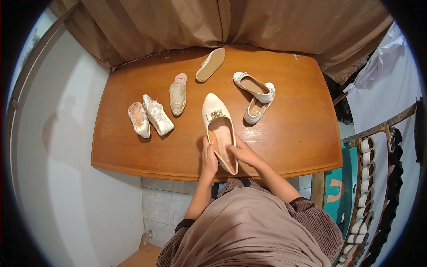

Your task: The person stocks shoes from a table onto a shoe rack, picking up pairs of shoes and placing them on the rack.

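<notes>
A cream pointed shoe (215,106) with a gold buckle ornament is held over the front edge of the wooden table, toe pointing away. My left hand (209,155) grips its left side near the heel. On its right side, my right hand (243,152) holds the rim, with the thumb inside the opening. Beyond the toe, a flat slip-on shoe (211,65) lies sole up. A beige mule (178,95) rests to the left of the held shoe. Two white ballet flats (252,85) lie at the right, one partly on the other.
Two white lace-patterned shoes (157,116) lie on the left part of the wooden table (293,133). Brown curtains (178,22) hang behind it. At the right stands a rack of shoes (367,171) beside a teal panel (340,196). A white wall (62,147) is at the left.
</notes>
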`<action>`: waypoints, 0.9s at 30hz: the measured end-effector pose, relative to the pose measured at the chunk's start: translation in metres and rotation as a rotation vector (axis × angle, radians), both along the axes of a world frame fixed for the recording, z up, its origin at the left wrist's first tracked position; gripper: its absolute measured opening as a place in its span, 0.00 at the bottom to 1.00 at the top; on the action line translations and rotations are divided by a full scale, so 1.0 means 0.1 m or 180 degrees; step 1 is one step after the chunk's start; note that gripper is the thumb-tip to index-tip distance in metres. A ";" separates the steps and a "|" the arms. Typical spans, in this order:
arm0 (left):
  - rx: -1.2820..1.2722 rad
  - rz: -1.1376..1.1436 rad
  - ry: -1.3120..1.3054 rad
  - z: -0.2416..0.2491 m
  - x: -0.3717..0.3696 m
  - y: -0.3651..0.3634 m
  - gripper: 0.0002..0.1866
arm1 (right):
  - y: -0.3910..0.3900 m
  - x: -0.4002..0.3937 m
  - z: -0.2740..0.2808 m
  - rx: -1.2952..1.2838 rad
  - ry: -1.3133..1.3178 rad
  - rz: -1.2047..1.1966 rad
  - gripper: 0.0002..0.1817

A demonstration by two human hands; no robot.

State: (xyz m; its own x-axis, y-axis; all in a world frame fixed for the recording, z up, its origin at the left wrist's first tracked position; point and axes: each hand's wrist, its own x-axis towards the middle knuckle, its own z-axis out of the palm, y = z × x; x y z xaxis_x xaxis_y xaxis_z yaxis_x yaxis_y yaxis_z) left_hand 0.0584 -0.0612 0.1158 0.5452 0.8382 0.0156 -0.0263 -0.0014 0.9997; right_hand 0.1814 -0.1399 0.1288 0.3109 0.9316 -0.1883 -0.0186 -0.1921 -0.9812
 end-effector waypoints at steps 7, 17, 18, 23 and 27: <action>0.1585 0.0391 0.2348 -0.14 -0.08 0.09 0.21 | -0.15 0.25 -0.24 -0.0567 -0.0242 -0.0920 0.17; 0.0547 -0.0314 0.2243 -0.56 -0.40 0.19 0.18 | -0.18 0.51 -0.67 -0.1200 -0.0596 -0.0727 0.24; 0.0587 -0.0292 0.2242 -0.56 -0.42 0.19 0.20 | -0.16 0.51 -0.72 -0.1206 -0.0594 -0.0720 0.24; 0.0650 0.0038 0.2406 -0.61 -0.38 0.24 0.23 | -0.02 0.40 -0.95 -0.0993 -0.0332 -0.0881 0.28; 0.0243 0.0199 0.1819 -1.21 -0.36 0.37 0.26 | -0.03 0.25 -1.17 -0.0335 -0.0596 -0.1042 0.38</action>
